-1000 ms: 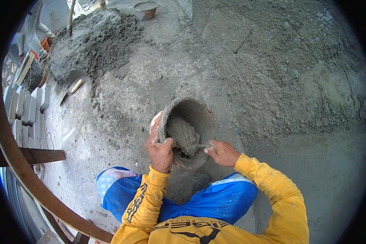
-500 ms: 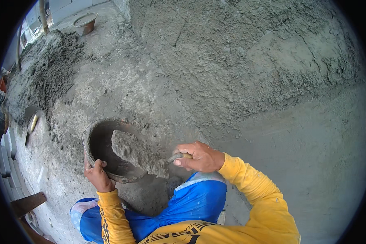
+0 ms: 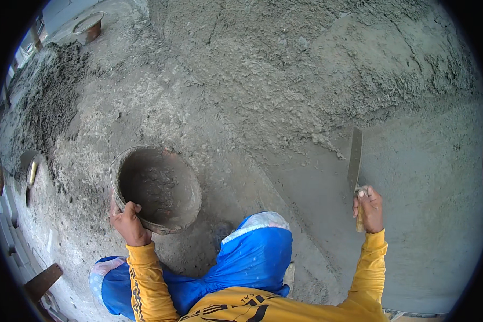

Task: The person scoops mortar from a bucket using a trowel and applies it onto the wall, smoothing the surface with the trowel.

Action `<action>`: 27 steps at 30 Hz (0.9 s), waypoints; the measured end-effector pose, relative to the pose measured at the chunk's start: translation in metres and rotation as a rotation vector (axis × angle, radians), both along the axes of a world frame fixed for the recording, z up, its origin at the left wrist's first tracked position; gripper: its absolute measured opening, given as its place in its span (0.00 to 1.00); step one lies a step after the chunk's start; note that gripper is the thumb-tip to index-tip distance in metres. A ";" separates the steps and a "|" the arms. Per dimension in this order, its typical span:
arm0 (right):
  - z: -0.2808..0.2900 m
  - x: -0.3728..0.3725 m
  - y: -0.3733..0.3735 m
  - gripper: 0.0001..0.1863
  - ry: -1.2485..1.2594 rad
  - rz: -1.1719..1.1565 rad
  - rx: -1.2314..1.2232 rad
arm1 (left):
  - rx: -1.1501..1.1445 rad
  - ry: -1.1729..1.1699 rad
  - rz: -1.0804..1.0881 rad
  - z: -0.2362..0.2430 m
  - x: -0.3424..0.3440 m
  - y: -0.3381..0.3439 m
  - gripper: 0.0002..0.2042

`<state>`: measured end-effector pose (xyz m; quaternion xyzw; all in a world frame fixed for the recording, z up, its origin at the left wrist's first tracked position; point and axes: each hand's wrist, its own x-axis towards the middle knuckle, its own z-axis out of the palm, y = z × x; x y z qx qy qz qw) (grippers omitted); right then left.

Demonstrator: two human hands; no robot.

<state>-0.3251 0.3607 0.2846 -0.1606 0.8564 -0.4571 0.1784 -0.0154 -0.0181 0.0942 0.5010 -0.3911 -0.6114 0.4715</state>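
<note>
Grey-bladed trowel (image 3: 354, 161), yellowish handle (image 3: 360, 222), mortar-smeared round bucket (image 3: 189, 189)

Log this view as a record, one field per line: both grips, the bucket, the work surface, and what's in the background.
Left grip: clasping the bucket by its rim
Right grip: holding a trowel
Bucket: tilted, mortar-coated inside
Surface: grey, rough above, smoother below
Background: mortar pile, second trowel, second bucket

Trowel (image 3: 355, 170) – dull metal blade (image 3: 355, 153) (handle (image 3: 360, 222) wood-like); bucket (image 3: 189, 193) – matt, crusted; plaster (image 3: 284, 70) rough.
</note>
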 end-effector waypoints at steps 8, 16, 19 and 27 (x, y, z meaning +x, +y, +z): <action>-0.103 -0.006 -0.035 0.18 0.289 0.259 0.566 | 0.020 0.031 -0.040 0.008 -0.008 0.011 0.22; -0.074 -0.011 -0.035 0.18 0.500 0.152 0.595 | -0.007 0.008 -0.049 -0.012 0.011 0.010 0.34; -0.037 -0.009 -0.022 0.16 0.542 0.145 0.561 | -0.019 -0.003 -0.051 -0.011 0.010 0.008 0.33; -0.018 0.019 -0.016 0.12 0.996 0.053 0.636 | -0.005 0.007 -0.031 -0.009 0.003 0.008 0.30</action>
